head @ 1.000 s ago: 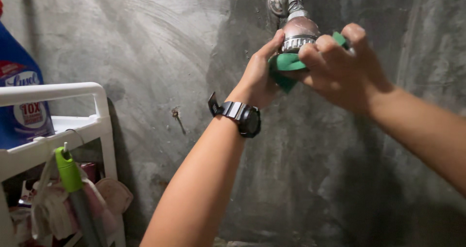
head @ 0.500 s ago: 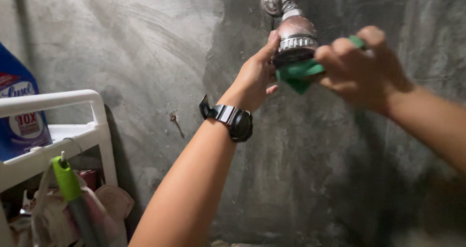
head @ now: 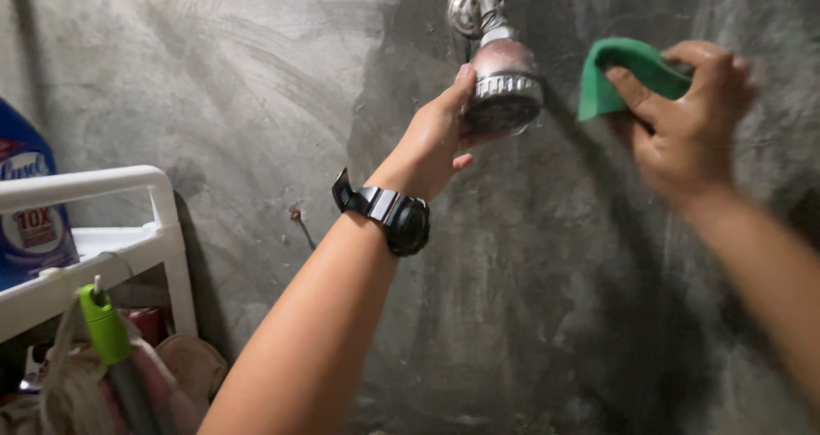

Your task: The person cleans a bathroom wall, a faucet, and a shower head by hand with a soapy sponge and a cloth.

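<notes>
right grip (head: pixel 683 119) pinches green scouring pad (head: pixel 619 76), beside shower head (head: pixel 504 89).

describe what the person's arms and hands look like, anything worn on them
Both forearms are bare, with no sleeves or gloves in view. The left hand has a chunky black digital wristwatch with silver-grey trim strapped at the wrist. The right hand shows no watch or rings, though it is motion-blurred.
</notes>
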